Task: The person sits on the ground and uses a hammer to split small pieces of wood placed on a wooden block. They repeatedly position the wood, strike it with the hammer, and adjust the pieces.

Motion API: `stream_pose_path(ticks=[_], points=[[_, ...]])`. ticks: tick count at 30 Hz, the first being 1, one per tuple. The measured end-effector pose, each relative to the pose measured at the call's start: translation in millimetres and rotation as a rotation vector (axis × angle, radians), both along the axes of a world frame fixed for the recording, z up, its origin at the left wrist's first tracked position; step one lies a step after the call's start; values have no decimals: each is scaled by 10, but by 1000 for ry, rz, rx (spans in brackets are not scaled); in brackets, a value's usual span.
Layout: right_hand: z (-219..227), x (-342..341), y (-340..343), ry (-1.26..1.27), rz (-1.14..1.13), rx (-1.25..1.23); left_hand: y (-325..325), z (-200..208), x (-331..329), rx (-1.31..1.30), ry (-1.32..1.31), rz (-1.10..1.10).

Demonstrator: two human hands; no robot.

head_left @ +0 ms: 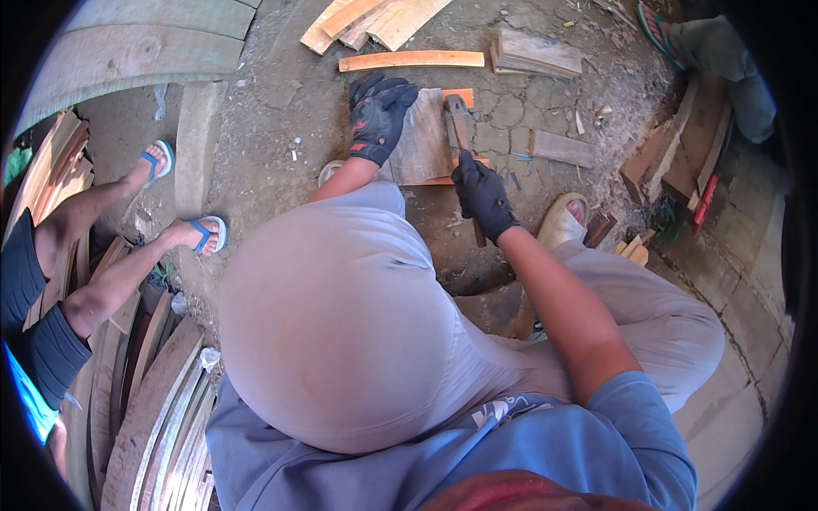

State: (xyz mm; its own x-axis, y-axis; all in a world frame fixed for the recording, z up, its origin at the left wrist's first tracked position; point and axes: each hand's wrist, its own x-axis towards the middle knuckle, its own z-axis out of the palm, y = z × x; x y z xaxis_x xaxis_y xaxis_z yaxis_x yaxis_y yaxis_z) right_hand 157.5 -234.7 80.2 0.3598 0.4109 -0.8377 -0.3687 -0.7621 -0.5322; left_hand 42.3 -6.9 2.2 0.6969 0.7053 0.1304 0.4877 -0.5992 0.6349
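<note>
My right hand (484, 196), in a dark glove, is closed round the wooden handle of a hammer (461, 128). The hammer's head lies over the right edge of a greyish-brown board (417, 140). Beneath that board, orange wood strips (461, 96) stick out at its far and near ends. My left hand (377, 117), gloved in black with red marks, rests at the board's left edge, fingers stretched out and slightly bent. No object shows in it. A few nails (515, 180) lie on the ground to the right of the hammer.
Beyond the board lie a long orange strip (411, 60), stacked planks (537, 54) and more cut boards (375, 21). A short block (561, 148) sits to the right, near thick timbers (673, 153) and a red tool (704, 206). People's legs show at left (128, 264) and upper right (724, 72). Timber (153, 409) is piled lower left.
</note>
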Motion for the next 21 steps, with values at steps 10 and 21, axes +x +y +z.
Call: stream_pose_path(ticks=[10,21], points=[[6,1,0,-7,22,-2,7,-43,22,-11,-15,14],[-29,25,-12,-34,58,4,-39,132,25,107,-27,-64]])
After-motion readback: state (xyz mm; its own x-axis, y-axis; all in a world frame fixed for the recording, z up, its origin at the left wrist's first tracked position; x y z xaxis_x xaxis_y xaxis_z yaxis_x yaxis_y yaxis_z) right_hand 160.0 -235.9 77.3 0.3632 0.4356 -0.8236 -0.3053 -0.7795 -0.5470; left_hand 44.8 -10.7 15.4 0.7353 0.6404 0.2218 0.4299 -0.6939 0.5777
